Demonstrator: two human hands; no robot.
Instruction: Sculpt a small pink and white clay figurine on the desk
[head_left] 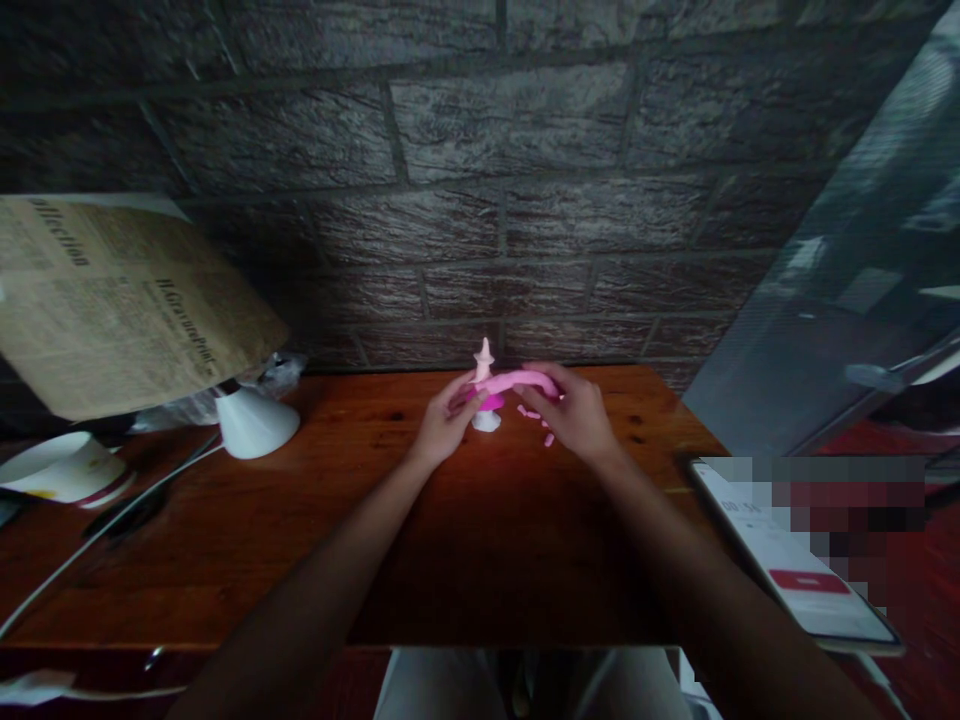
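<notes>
A long pink roll of what looks like modelling clay (517, 380) arches between my two hands. My right hand (577, 408) is closed on its right part, thumb below and fingers above. My left hand (448, 416) pinches at the roll's left end, right against a small figure. That figure has a pale pink pointed top (484, 356), a bright magenta middle (493, 402) and a white base (486, 421), and stands upright on the table. My left fingers hide part of it. Small pink pieces (549, 439) lie beside my right hand.
On the wooden table (315, 520) stand a lamp with a white base (255, 425) and newsprint shade (127, 300), and a paper cup (64, 468) at left. A white cable crosses there. A tablet or phone (795, 560) lies at the right edge. A brick wall (480, 230) rises behind.
</notes>
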